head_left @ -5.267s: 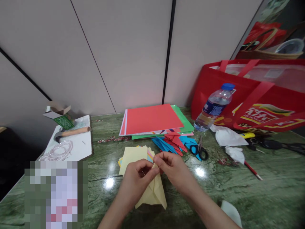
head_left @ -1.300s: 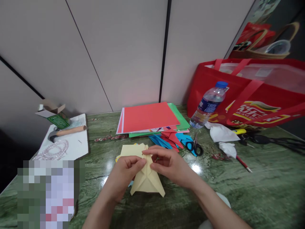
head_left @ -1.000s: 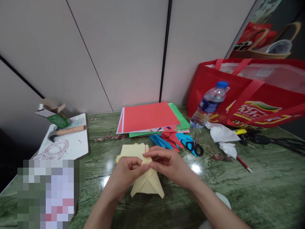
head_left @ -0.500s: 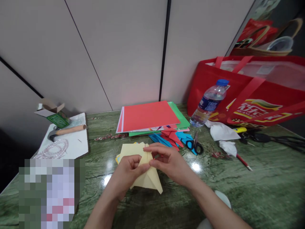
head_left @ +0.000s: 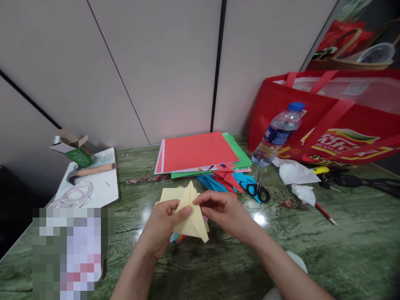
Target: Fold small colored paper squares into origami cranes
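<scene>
A pale yellow sheet of folded paper (head_left: pixel 194 221) is held up over the table, its pointed tip facing away from me. My left hand (head_left: pixel 167 221) pinches its left side, thumb on top. At its right edge, the thumb and fingertips of my right hand (head_left: pixel 223 210) close on the paper. Beneath it lies more pale yellow paper (head_left: pixel 170 194), with coloured paper edges peeking out below. Just beyond are blue folded pieces (head_left: pixel 210 183), red folded pieces (head_left: pixel 227 180) and black-handled scissors (head_left: pixel 258 191).
A stack of coloured paper (head_left: pixel 200 152) lies against the wall. To the right stand a water bottle (head_left: pixel 278 135) and a red bag (head_left: pixel 331 121), with tissues (head_left: pixel 296 171) and a red pencil (head_left: pixel 325 214) in front. On the left, a white board (head_left: pixel 106 183) carries a hammer (head_left: pixel 93 170) and box (head_left: pixel 76 152).
The folded paper's far end, which my right fingers covered, now shows as a sharp point. My right hand has slid down to the paper's right edge.
</scene>
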The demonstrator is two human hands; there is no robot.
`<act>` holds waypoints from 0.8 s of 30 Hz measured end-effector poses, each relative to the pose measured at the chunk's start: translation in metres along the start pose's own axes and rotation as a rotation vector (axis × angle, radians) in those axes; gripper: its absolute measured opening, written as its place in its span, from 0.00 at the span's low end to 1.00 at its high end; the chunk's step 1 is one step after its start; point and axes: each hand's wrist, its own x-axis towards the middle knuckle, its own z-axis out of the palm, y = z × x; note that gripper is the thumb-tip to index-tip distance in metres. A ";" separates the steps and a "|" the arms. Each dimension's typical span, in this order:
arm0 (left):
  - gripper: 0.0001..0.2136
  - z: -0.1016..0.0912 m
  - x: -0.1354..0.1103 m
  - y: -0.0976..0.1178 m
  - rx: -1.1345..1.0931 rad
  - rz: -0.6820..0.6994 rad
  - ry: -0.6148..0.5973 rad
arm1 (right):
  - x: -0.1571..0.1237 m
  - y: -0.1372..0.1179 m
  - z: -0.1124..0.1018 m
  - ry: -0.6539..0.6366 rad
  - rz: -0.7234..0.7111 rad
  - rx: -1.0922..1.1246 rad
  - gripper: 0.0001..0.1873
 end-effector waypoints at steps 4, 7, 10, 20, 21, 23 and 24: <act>0.15 0.001 0.000 0.000 0.021 -0.021 -0.017 | 0.001 0.000 0.000 0.011 0.020 -0.009 0.06; 0.15 0.000 -0.001 -0.001 0.045 -0.022 -0.027 | 0.001 0.000 -0.001 0.023 0.004 -0.029 0.07; 0.14 -0.001 0.000 -0.002 0.068 -0.006 -0.025 | 0.001 -0.001 -0.001 0.027 0.000 -0.025 0.07; 0.12 -0.002 0.000 -0.002 0.135 0.027 -0.022 | 0.002 -0.001 -0.004 0.000 -0.037 -0.049 0.06; 0.12 -0.002 -0.001 -0.002 0.138 0.025 -0.026 | 0.002 -0.001 -0.004 -0.002 -0.047 -0.056 0.05; 0.12 -0.003 -0.001 -0.002 0.134 0.024 -0.037 | 0.002 0.000 -0.006 -0.002 -0.058 -0.064 0.04; 0.13 -0.003 -0.001 -0.002 0.131 0.024 -0.046 | 0.002 0.000 -0.006 -0.002 -0.056 -0.064 0.04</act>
